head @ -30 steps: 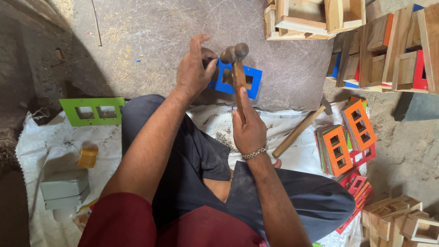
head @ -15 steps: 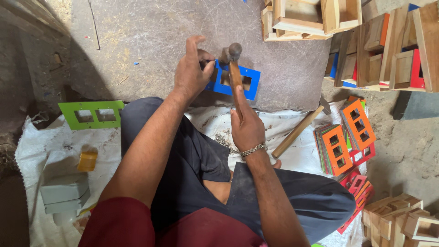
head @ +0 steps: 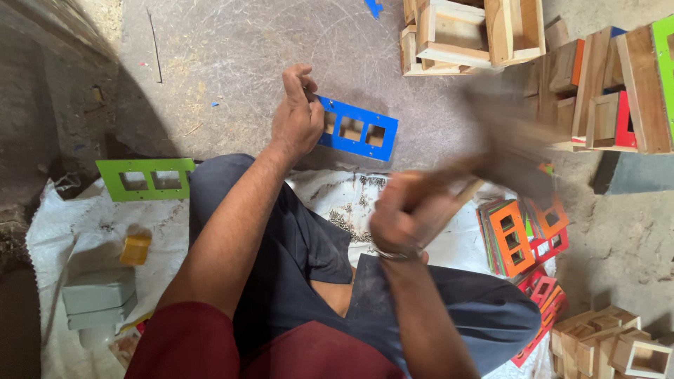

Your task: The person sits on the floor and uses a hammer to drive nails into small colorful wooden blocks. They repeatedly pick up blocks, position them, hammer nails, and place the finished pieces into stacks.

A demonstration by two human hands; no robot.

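Note:
A blue rectangular frame plate [head: 361,130] with three square cut-outs lies on the concrete floor ahead of my knees. My left hand [head: 297,116] rests on its left end, fingers pinched together as if on something small that I cannot make out. My right hand [head: 406,214] is shut on a wooden-handled hammer [head: 491,158], which is blurred by motion and sits off to the right of the plate, above the stack of coloured plates.
A green frame plate [head: 146,178] lies at left. Orange and red plates [head: 516,235] are stacked at right. Wooden box frames [head: 463,31] stand at top and right, more [head: 618,344] at bottom right. A yellow container [head: 135,248] and grey boxes [head: 98,298] sit on the white sheet.
The hammer was held upright over the blue plate's left end; it has now swung away to the right and is blurred. My left hand stays on the plate.

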